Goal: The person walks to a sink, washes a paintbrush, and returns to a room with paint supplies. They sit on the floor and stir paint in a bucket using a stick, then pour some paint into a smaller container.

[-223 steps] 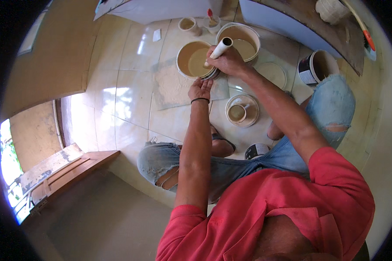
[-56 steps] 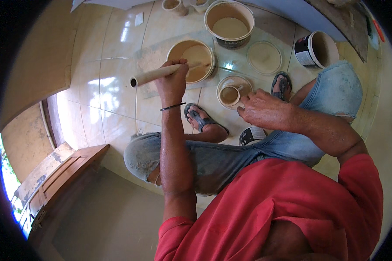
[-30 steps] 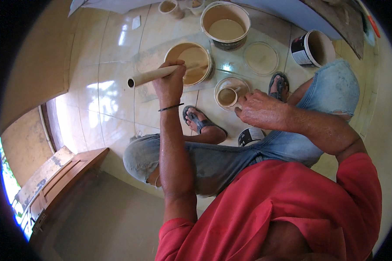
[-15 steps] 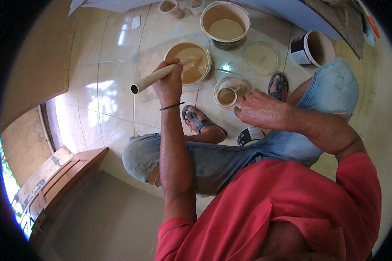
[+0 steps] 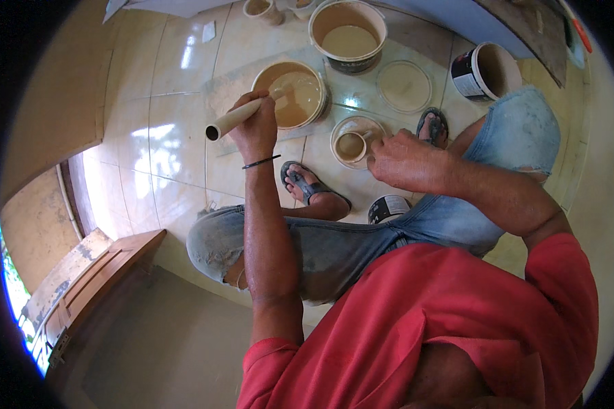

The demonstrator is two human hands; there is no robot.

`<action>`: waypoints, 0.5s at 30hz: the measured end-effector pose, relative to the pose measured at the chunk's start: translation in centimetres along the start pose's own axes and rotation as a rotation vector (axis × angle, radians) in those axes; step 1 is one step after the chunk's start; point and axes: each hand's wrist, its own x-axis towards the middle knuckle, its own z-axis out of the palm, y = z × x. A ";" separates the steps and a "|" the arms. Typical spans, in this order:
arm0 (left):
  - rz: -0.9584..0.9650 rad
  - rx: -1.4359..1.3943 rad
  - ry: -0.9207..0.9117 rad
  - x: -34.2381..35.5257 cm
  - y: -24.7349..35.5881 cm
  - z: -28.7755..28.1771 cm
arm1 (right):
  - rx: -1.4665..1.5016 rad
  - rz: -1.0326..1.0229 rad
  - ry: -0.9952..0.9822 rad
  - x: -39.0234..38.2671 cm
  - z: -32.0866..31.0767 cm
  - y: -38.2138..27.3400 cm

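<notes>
My left hand (image 5: 254, 126) grips a long pale hollow tube (image 5: 228, 121), its near end open, its far part angled into the bucket (image 5: 323, 102) of beige liquid. My right hand (image 5: 406, 157) is curled just right of a small cup (image 5: 351, 144), which sits in a round shallow container (image 5: 344, 165); whether its fingers hold anything is unclear. Behind them are a second bucket (image 5: 348, 41) with beige liquid and a round beige-coated lid (image 5: 404, 85) on the floor. The liquid-filled bucket under the tube stands on a flat, stained board (image 5: 223, 102).
A dark-labelled bucket (image 5: 486, 71) lies tilted at the back right, beside a panel edge (image 5: 505, 27). Small pots (image 5: 259, 13) stand at the back. Another bucket (image 5: 387, 208) is by my right leg. My sandalled feet (image 5: 307, 184) rest on the tiles. A wooden panel (image 5: 102, 273) is at lower left.
Since the oldest frame, the tube has passed from my right hand to my left, and my right hand has moved down beside the cup. Over the last second, the tube has shifted slightly.
</notes>
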 end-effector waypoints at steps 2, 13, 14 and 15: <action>-0.021 0.064 -0.044 0.1 0.2 -0.4 | -0.013 0.066 -0.019 0.2 -0.1 0.1; -0.055 -0.118 0.033 -0.1 -0.5 0.0 | 0.083 0.047 -0.077 0.2 -1.4 1.3; -0.021 -0.051 0.025 -0.2 -0.5 -0.2 | 0.087 0.038 -0.075 0.2 -1.6 1.3; 0.013 0.014 0.013 -0.5 0.2 -0.4 | 0.089 0.040 -0.063 0.1 -1.5 1.3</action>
